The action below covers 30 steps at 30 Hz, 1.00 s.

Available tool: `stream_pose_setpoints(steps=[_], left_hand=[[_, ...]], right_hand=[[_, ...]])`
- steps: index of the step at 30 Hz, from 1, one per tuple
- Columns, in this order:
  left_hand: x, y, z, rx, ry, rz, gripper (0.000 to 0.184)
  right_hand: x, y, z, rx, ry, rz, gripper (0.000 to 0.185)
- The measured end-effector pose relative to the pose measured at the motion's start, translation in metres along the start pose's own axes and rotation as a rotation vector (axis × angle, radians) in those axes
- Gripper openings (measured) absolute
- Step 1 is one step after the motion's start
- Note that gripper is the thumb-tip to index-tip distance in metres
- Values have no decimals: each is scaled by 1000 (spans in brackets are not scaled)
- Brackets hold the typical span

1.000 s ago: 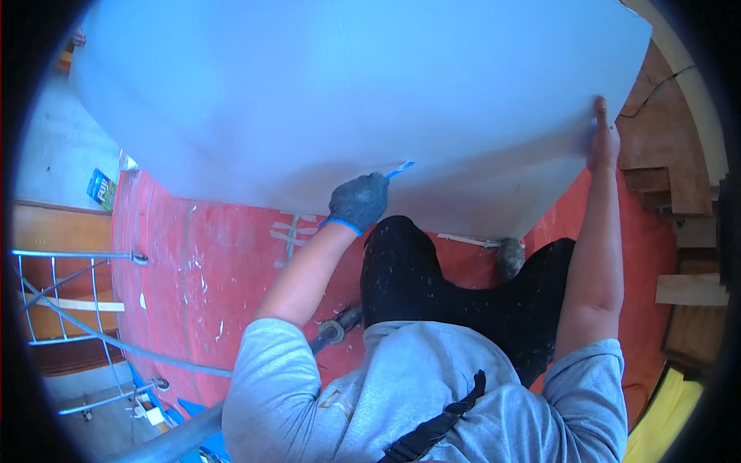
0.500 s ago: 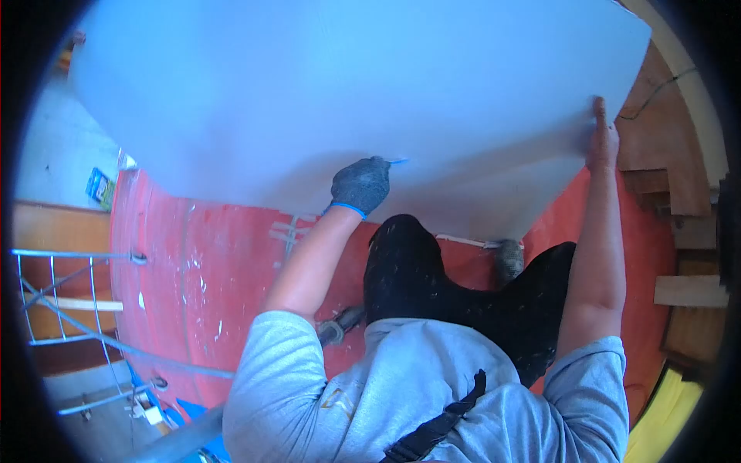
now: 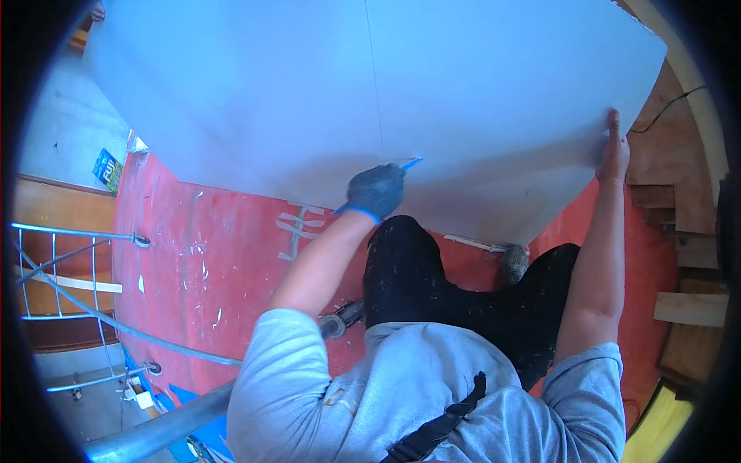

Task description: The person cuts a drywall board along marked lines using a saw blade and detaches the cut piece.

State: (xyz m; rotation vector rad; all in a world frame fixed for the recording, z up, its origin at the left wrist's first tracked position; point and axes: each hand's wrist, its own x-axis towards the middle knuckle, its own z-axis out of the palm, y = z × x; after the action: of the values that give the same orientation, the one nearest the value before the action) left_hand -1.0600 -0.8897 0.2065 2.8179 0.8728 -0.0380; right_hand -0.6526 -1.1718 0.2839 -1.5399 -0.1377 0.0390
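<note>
My left hand (image 3: 375,191), in a dark glove with a blue cuff, is closed around a slim blue tool (image 3: 413,163). Its tip is at the face of a large pale board (image 3: 270,92). A thin dark line runs down the board, ending above the glove. My bare right hand (image 3: 614,160) grips the board's right edge, thumb on the face and fingers hidden behind. The board's lower corner is near a foot (image 3: 515,264) between my knees.
Red flooring (image 3: 231,270) with tape strips lies below the board. A wheeled metal frame (image 3: 94,278) stands at the left, with a FUJI packet (image 3: 107,170) above it. Another person's hand (image 3: 98,11) shows at top left. Wooden pieces (image 3: 691,309) are at the right.
My left hand has moved right with the blue tool, which shows more clearly. The board and my right hand appear slightly further right, and the line on the board is plainer.
</note>
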Motion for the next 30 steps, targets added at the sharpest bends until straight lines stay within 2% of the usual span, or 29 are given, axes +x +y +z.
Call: stream_pose_setpoints(steps=[3, 6, 7, 10, 11, 13, 17, 20, 26, 28, 30], left_hand=[[34, 23, 13, -25, -5, 23, 24], [4, 6, -6, -131, 38, 43, 25], [-2, -19, 15, 20, 27, 52, 27], [8, 15, -18, -50, -37, 8, 26], [30, 13, 11, 38, -2, 51, 25], [36, 14, 17, 19, 12, 39, 25], [-3, -13, -5, 65, -65, -3, 28], [17, -6, 8, 42, 67, 22, 29], [-5, -18, 3, 46, -6, -26, 29], [8, -6, 7, 2, 60, 0, 28], [19, -1, 13, -9, 85, 8, 27]], right_hand=[[0, -3, 4, 47, -55, -53, 87], [2, 0, -4, -9, -88, 27, 87], [3, -1, -6, -43, -87, 64, 88], [3, 1, -8, -103, -66, 24, 90], [3, -1, -4, -104, -46, -10, 91], [0, 1, -3, -117, -7, -63, 92], [6, 0, -7, -119, -58, -12, 94], [2, -3, -4, -94, -48, -47, 93], [1, -1, -4, -41, -35, 26, 89], [5, 6, -5, -119, 14, 1, 88], [5, 3, -3, -57, -40, 3, 87]])
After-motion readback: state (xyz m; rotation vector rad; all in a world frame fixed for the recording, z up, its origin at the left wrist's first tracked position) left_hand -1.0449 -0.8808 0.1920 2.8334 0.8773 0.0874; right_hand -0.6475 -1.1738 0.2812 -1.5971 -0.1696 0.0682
